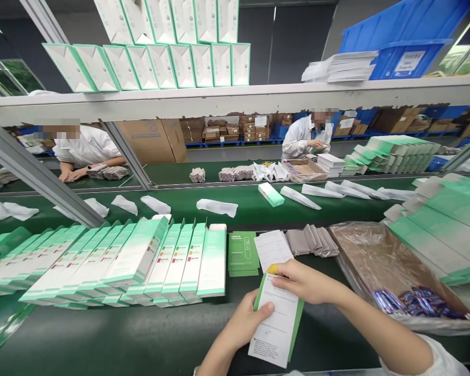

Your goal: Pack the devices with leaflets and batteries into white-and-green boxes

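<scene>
While we look down at the green table (141, 334), we use the green pile (243, 253) of papers as our landmark. Far to the left of the green pile and behind it, we see a person in white (88, 146) leaning on another table. To the left of the green pile, right next to it, we see a long row of boxes (137, 256), green and white, leaning on each other.

Just in front of the green pile is our left hand (246, 316). Its thumb presses on the front of a white sheet (274, 329), which has small print and a green paper (296, 334) behind it. The other fingers go behind, so we cannot tell how they all sit. In front of the green pile and a bit to the right, our right hand (303, 279) pinches the top of the white sheet, and we see a yellow cover (272, 269) on one fingertip.

To the right of the green pile we see white papers (273, 245), then gray packets (311, 241), then a brown tray (354, 250) with shiny little packs (423, 302) in it. Farthest right of the green pile, more boxes (446, 219) are stacked.
</scene>
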`<state>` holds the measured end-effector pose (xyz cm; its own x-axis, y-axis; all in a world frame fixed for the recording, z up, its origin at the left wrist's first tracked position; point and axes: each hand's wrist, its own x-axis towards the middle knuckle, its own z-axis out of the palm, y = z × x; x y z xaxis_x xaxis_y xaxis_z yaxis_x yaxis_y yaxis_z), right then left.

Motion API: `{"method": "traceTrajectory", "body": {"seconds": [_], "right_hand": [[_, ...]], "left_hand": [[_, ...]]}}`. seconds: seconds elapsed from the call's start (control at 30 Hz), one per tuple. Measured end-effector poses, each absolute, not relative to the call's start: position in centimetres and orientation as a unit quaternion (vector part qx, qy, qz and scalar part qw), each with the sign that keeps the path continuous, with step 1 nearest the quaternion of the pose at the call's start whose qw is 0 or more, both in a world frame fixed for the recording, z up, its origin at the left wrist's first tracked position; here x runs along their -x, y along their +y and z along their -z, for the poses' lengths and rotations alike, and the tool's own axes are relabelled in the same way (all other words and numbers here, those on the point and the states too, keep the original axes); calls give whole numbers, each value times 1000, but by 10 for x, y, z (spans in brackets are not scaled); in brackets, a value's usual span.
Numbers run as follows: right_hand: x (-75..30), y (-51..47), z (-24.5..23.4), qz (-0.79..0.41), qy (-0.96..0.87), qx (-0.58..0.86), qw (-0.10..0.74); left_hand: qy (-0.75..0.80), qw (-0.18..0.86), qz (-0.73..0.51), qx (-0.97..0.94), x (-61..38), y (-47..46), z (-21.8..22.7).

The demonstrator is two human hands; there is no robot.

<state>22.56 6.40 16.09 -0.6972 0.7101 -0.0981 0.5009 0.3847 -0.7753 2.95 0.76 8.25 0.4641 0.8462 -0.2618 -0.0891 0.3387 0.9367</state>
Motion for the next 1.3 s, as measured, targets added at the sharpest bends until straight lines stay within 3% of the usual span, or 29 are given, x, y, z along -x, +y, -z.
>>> {"method": "traceTrajectory", "body": {"seconds": [0.13,0.3,0.4,0.73,0.93,1.13,1.3], "right_hand": [[-235,68,-153,-414,-831,357,104],[-264,101,-121,-149,-814,555,81],[-275,123,-96,-74,-784,613,55],[-292,138,-61,-1,-805,593,-31],[-293,134,-58,28,-797,603,-11],[-290,106,-99,82,-761,642,55],[-238,32,-111,100,-853,502,99]], "left_hand": [[414,766,-316,-377,-32,3,-67],[443,777,-334,-299,-32,0,-55],[458,786,-337,-242,-32,-3,-50],[452,813,-327,-167,-31,-5,-54],[446,809,-362,-125,-38,2,-60],[441,791,-405,-123,-48,12,-60],[420,762,-474,-132,-66,19,-59]]}}
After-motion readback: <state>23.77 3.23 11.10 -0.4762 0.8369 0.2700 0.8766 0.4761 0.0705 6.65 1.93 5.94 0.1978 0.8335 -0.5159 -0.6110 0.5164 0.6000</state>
